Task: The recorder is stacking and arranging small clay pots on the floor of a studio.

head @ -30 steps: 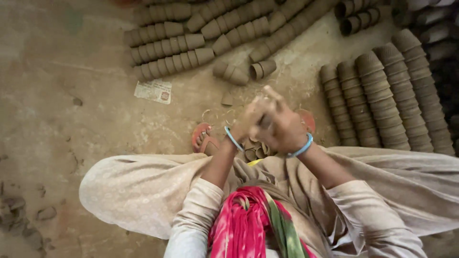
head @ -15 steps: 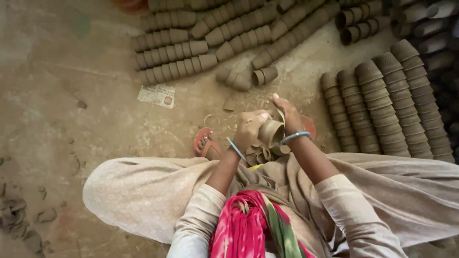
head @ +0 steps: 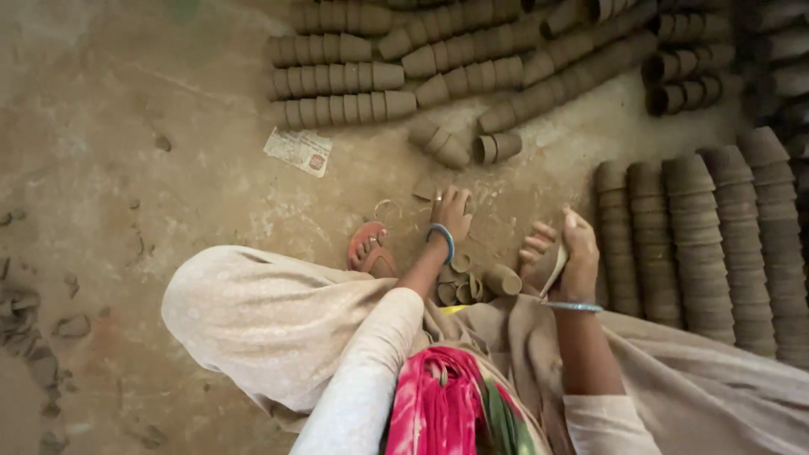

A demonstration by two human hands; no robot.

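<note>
Dusty earthen floor [head: 126,168] is lined with rows of clay cups [head: 337,80] and a paper scrap [head: 297,151]. Left hand [head: 451,211] presses half-curled fingers on the ground near a shard [head: 424,189]. Right hand [head: 566,257] grips a cup [head: 548,268] above loose cups [head: 472,285].

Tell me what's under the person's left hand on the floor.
The left hand is pressed down on the bare dirt floor, next to a flat clay shard and a ring mark. Whatever lies directly beneath the palm and fingers is covered.
</note>
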